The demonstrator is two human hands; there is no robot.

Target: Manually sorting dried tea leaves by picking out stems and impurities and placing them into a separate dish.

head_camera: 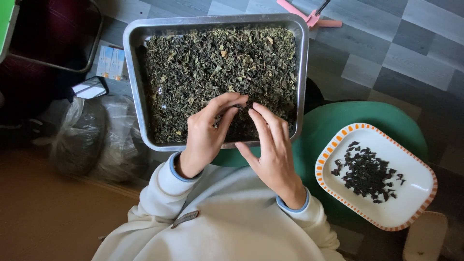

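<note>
A metal tray (129,53) full of dried green-black leaves (203,63) rests in front of me. My left hand (208,133) reaches over the tray's near edge, its fingertips pinched on a small dark leaf piece. My right hand (270,145) is beside it with fingers spread, its tips touching the leaves near the left fingertips. To the right a white square plate (415,193) with an orange dashed rim holds a small pile of dark leaf pieces (368,173).
The plate sits on a green round stool (338,116). Clear plastic bags (92,135) lie left of the tray on the floor, beside a dark chair (53,34). A pink tool (309,17) lies on the grey tiled floor beyond the tray.
</note>
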